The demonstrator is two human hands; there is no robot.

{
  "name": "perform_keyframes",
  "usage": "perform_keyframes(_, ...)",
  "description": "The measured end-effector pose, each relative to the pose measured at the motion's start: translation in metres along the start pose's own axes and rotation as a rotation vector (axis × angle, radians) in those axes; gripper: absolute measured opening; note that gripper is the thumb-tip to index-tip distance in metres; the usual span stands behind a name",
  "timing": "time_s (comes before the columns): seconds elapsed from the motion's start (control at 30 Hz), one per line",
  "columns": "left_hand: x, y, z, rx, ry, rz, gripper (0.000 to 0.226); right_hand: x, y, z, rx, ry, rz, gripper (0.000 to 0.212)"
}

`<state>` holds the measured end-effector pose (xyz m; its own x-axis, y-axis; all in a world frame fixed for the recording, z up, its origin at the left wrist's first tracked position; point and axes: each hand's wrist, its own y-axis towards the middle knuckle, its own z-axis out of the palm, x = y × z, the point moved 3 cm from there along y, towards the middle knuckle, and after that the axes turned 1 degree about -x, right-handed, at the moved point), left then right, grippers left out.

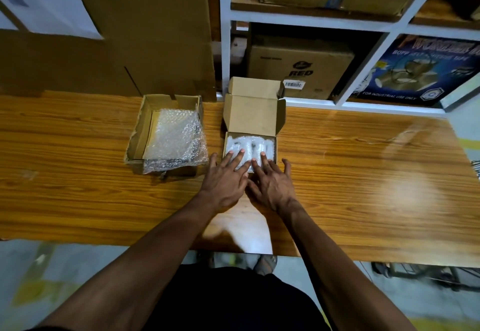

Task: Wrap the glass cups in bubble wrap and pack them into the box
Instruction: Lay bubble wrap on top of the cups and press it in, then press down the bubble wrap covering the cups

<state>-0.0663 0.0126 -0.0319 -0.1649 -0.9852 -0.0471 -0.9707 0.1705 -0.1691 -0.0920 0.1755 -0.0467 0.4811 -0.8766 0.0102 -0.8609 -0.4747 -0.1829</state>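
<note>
A small cardboard box stands open on the wooden table, its lid flipped up at the back. Inside lie cups wrapped in bubble wrap, packed side by side. My left hand and my right hand lie flat with straight, spread fingers at the box's near edge, fingertips pressing on the wrapped bundle. To the left, a second open cardboard box holds a loose sheet of bubble wrap that spills over its front right corner.
A large flat cardboard sheet leans against the wall behind the table. White shelving at the back right holds cartons and a blue tape box. The table's near edge runs just in front of my body.
</note>
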Motion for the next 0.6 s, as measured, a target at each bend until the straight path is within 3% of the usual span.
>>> perform_keyframes(0.1,0.002,0.000,-0.011,-0.061,-0.039,-0.001,0.060,0.003,0.004,-0.008,-0.116,0.043,0.032,0.070)
perform_keyframes(0.3,0.043,-0.005,-0.054,-0.384,-0.124,-0.046,0.058,0.035,0.043,-0.049,-0.392,0.127,-0.083,0.043)
perform_keyframes(0.5,0.117,-0.024,-0.050,-0.363,-0.077,-0.210,0.068,0.087,0.092,-0.071,-0.295,0.754,0.043,0.034)
perform_keyframes(0.6,0.136,-0.034,-0.037,-0.329,-0.031,-0.207,0.070,0.110,0.115,-0.072,-0.114,0.854,0.169,0.043)
